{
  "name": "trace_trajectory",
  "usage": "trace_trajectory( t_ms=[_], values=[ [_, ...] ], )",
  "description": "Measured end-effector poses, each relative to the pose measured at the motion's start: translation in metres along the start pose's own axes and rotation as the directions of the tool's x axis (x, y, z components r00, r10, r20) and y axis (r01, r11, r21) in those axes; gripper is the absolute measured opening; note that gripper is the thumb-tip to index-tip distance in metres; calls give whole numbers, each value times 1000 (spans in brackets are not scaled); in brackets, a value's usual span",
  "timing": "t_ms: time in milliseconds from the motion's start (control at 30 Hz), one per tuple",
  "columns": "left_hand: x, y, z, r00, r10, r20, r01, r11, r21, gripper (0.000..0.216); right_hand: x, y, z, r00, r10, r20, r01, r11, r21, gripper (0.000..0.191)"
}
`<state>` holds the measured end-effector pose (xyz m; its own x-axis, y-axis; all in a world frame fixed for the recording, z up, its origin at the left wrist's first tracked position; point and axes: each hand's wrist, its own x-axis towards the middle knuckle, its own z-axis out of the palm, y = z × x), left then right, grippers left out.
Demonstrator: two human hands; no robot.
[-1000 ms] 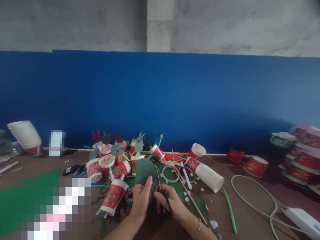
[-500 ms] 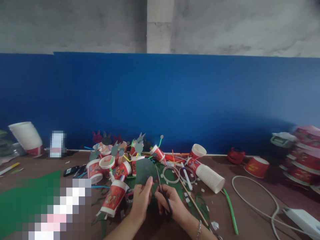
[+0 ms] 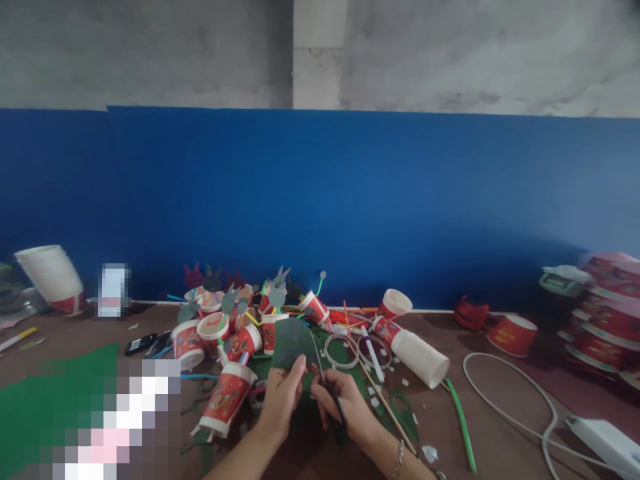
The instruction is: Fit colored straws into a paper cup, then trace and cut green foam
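Note:
My left hand (image 3: 284,397) pinches a dark green sheet of paper (image 3: 293,341) near its lower edge, thumb on top. The sheet's upper right side is rounded. My right hand (image 3: 343,403) is closed round the black-handled scissors (image 3: 341,408), whose blades point up and lie along the sheet's right edge. Whether the blades are parted is hard to make out. Just left of my left hand a red paper cup (image 3: 228,398) lies tilted. Two rolls of tape, one of them a clear tape ring (image 3: 342,351), lie beyond the scissors beside a white marker (image 3: 373,355).
Several red cups with paper animal heads (image 3: 213,327) crowd the back. A stack of white cups (image 3: 419,357), a wooden stick (image 3: 395,417) and a green tube (image 3: 461,427) lie to the right, near a white cable (image 3: 520,413). Green paper (image 3: 60,393) covers the left.
The sheet has turned slightly, and the scissors' blades now lie closer along its right edge. Both hands keep nearly the same place.

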<state>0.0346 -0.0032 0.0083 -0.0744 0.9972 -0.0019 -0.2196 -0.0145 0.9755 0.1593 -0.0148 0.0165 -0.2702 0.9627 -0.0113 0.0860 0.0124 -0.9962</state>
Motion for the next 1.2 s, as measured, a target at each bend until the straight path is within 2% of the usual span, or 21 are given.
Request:
trace_trajectory(
  t_ms=[133,367,633,800,900,1100,1200],
  values=[
    [0,3,0,1000,-12,-1,12,1000,-25,56,-1,-2,-1,1000,13,7,-13,1000,-7,44],
    [1,1,-3,999,11,47,-14,997,72,63,0,0,-5,1000,1,23,-1,1000,5,41],
    [2,-2,-4,999,-4,42,1,997,75,63,1,3,-7,1000,21,13,-21,1000,-18,40],
    [4,-2,-5,999,21,33,-22,999,46,55,1,2,-8,1000,7,11,-6,999,-46,41],
    [3,-1,-4,999,-10,43,10,1000,-5,53,1,1,-7,1000,9,12,-9,999,-33,41],
    [2,-1,-2,997,-77,-10,76,994,-82,58,1,3,-5,999,36,26,-36,999,-28,39],
    [2,0,-2,997,-73,-18,70,990,-125,52,1,5,-6,998,44,35,-43,999,-13,38]
  ],
)
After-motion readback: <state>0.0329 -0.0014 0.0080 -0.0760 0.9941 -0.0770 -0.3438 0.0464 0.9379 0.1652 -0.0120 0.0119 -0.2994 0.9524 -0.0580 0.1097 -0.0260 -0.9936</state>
